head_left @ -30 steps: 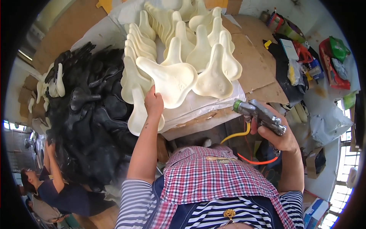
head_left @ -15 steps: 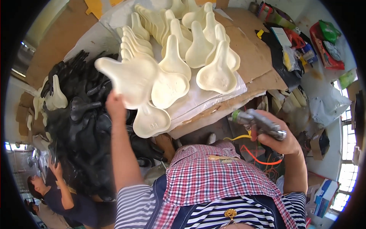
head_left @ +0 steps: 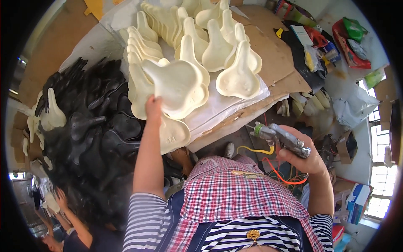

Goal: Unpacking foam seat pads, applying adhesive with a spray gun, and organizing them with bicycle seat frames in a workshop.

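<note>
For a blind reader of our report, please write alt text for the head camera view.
The person's left hand lifts a cream saddle shell from a heap of them, while the right hand holds a metal air tool. A pile of black saddle shells lies at left.

I get only 1 view: a head-worn fisheye looking steeply down past my chest onto the table point(head_left: 273, 63), close in, edges bending and going dark at the rim.

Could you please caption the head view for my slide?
Left hand lifts a cream moulded saddle shell while right hand holds a grey pneumatic gun.
</note>
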### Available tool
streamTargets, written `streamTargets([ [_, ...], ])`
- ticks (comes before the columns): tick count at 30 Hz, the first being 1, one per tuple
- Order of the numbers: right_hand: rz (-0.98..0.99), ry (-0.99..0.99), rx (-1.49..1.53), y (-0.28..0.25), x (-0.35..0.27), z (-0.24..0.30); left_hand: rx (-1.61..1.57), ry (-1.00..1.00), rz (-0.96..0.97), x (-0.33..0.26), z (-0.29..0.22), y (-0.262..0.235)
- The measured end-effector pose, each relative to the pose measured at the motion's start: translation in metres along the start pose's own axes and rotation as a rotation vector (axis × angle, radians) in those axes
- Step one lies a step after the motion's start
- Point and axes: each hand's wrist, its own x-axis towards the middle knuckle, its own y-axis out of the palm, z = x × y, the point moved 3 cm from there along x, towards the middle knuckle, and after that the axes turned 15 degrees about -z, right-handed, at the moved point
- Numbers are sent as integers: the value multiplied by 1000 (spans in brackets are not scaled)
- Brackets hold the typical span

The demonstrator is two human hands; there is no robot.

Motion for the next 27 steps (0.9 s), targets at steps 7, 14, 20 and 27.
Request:
streamTargets([
  [7, -86, -43, 155, 29, 8, 9, 604, 529, 122, -5, 22, 31],
  [14, -29, -75, 166, 55, 24, 1, -679, 251, -51, 43, -165, -126],
  [20, 50, -81, 132, 79, 28, 0, 26, 199, 21, 3, -88, -170],
  [27, 224, 31, 116, 88, 4, 7, 497, 143, 157, -70, 68, -104],
])
